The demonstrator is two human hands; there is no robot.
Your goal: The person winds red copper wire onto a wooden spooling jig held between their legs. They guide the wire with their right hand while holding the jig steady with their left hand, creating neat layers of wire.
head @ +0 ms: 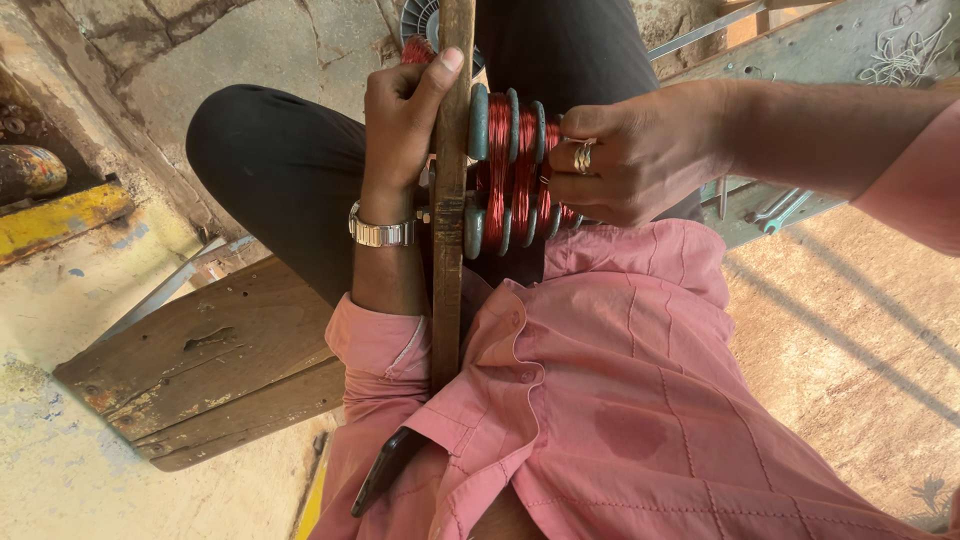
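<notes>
Our left hand [400, 110] has a closed grip on the upright wooden bar [450, 200]; our right hand [625, 155] pinches the red copper coils [510, 160] (wound between grey-green discs).

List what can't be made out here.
- Head view: right hand covers the far end of the red wire coils.
- Left hand hides part of the wooden bar.
- Fan-like disc is cut off by the top edge.
</notes>
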